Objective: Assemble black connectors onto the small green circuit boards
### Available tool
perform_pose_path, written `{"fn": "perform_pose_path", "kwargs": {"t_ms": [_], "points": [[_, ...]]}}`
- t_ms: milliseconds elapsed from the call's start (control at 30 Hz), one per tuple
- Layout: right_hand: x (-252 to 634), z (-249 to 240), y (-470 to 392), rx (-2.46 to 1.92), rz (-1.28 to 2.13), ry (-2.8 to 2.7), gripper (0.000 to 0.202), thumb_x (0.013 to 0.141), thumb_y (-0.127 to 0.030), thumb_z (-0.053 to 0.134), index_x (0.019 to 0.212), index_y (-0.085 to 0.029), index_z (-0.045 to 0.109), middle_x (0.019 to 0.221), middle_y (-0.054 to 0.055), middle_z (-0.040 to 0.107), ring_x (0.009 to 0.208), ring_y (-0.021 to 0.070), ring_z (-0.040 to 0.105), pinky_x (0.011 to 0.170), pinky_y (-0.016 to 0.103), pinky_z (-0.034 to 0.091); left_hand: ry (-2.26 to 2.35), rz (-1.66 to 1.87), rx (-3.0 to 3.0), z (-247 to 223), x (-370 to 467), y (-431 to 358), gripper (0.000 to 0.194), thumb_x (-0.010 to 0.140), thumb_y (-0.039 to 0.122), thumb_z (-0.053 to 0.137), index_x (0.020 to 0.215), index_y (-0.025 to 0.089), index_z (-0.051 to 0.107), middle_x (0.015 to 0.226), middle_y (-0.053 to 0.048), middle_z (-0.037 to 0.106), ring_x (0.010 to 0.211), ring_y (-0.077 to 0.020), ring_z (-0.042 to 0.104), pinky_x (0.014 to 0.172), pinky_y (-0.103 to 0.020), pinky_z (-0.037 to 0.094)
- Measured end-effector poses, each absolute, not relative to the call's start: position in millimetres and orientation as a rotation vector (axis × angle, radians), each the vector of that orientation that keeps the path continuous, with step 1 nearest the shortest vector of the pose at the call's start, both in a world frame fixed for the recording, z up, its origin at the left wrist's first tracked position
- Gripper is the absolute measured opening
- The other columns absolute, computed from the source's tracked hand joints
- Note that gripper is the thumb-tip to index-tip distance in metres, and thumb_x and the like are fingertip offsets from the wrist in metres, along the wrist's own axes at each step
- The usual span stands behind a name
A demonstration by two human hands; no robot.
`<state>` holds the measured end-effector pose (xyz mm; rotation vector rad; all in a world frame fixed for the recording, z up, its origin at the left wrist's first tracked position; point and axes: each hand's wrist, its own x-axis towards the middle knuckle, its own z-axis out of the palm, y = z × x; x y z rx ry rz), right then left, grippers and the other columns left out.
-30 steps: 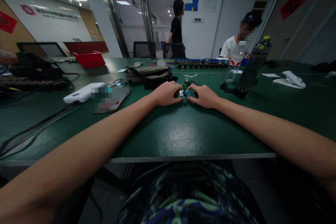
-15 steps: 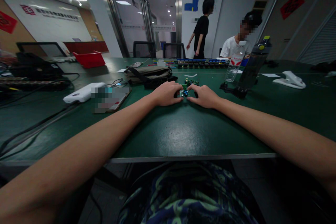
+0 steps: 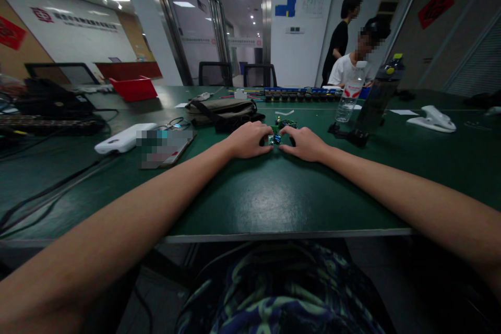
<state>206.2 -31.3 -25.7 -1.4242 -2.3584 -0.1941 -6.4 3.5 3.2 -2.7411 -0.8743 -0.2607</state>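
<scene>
A small green circuit board (image 3: 276,139) with blue and silvery parts sits at the middle of the green table. My left hand (image 3: 249,140) grips its left side, fingers curled and thumb along the near edge. Opposite it, my right hand (image 3: 305,143) holds the right side between a bent index finger and the thumb. Just behind, more green board with dark parts (image 3: 288,123) shows; whether it is one piece with the front part I cannot tell. The fingertips partly cover the edges.
To the left lie a phone (image 3: 166,149), a white power bank (image 3: 124,138) with cables and a grey bag (image 3: 225,110). On the right stand a clear water bottle (image 3: 349,95) and a dark bottle (image 3: 379,96), near a white clamp-like object (image 3: 432,119). Two people are across the table.
Both my hands and the board stay in the same place. In the background, the person in black has walked to the right, behind the seated person.
</scene>
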Motion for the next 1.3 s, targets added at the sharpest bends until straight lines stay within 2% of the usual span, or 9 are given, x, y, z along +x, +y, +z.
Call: {"fn": "perform_pose_path", "kwargs": {"t_ms": [1300], "points": [[206.1,-25.7,-32.1,-1.424,-0.179,-2.379,0.041,0.088,-0.04,0.063,0.124,-0.019,0.06,0.085,0.005,0.072,0.077,0.0217,0.065,0.072,0.029,0.043,-0.856,-0.272,-2.754,4.0,-6.3,1.2,0.03,0.086,0.042,0.057,0.1,0.017,0.065,0.095,-0.01,0.069,0.09,-0.0238,0.062,0.079,-0.033,0.045]]}}
